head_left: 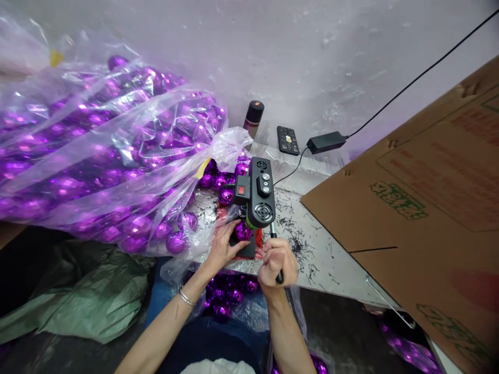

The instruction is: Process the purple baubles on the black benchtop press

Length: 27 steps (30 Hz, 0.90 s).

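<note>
Beneath the black press (pixel 262 195), one purple bauble (pixel 243 231) is held by the left hand (pixel 224 244), apparently mid-operation; the lever (pixel 273 232) is gripped by the right hand (pixel 277 259); completion of the bagged baubles (pixel 136 226) cannot be determined

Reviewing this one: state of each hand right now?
Left hand: holding a purple ball.
Right hand: closed, holding a black handle.

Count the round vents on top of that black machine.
2: one round black slotted vent at the far end of the black, round-ended oblong machine, and a second vent at its near end. Any on its underside would be hidden.
</note>
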Motion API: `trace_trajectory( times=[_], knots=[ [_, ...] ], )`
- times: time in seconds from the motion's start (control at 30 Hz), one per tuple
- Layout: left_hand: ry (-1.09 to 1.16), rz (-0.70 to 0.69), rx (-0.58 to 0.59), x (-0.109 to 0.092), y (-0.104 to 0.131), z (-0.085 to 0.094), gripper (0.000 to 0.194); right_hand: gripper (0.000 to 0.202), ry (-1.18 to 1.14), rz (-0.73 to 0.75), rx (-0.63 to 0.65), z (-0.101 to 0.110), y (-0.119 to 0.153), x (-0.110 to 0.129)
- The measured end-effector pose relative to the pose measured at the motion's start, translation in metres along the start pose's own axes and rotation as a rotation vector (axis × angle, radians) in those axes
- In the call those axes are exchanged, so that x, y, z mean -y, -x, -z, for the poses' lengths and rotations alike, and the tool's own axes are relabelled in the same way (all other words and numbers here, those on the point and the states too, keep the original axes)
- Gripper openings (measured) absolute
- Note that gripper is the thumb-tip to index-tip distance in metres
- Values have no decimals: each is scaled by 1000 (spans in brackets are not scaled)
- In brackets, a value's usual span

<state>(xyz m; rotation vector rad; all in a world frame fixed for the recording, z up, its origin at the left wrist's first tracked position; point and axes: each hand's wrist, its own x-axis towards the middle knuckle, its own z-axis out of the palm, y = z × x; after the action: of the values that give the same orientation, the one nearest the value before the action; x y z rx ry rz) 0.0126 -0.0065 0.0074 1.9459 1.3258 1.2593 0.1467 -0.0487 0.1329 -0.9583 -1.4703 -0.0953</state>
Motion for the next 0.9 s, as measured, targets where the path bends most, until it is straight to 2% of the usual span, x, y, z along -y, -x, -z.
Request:
trace_trajectory(
  times=[0.13, 0.27, 0.37, 0.5, 0.57, 0.6, 0.63, 0.7, 0.73, 0.8, 0.83, 0.9],
  knots=[
    [-17, 15, -15, 1, -3, -2, 61, 37, -55, -106, -4, 2, -25, 16],
    [-32, -17, -46, -6, 4, 4, 62, 37, -75, -142, -4, 3, -35, 22],
    [-59, -117, -42, -15, 34, 19, 62, 35, -75, -121, 14, 4, -30, 20],
    [-131, -260, 165, -23, 87, 46, 67, 34, -63, -100, 22, 5, -21, 16],
    [-129, -300, 236, -24, 97, 55, 79, 35, -55, -101, 17, 4, -18, 15],
    [-119, -290, 230, -24, 94, 57, 80, 35, -52, -101, 13, 3, -17, 14],
    [-108, -255, 191, -23, 84, 59, 75, 35, -51, -100, 10, 3, -16, 14],
    [-102, -118, 42, -21, 49, 58, 50, 36, -51, -91, 6, 2, -16, 13],
    [-107, -39, -46, -20, 26, 57, 44, 36, -51, -85, 7, 2, -15, 13],
    [-140, 152, -160, -16, -26, 54, 44, 36, -46, -76, 18, 2, -14, 12],
    [-172, 249, -180, -14, -52, 52, 45, 36, -43, -71, 23, 2, -14, 12],
    [-240, 425, -96, -9, -94, 50, 46, 36, -38, -60, 29, 2, -14, 12]
  ],
)
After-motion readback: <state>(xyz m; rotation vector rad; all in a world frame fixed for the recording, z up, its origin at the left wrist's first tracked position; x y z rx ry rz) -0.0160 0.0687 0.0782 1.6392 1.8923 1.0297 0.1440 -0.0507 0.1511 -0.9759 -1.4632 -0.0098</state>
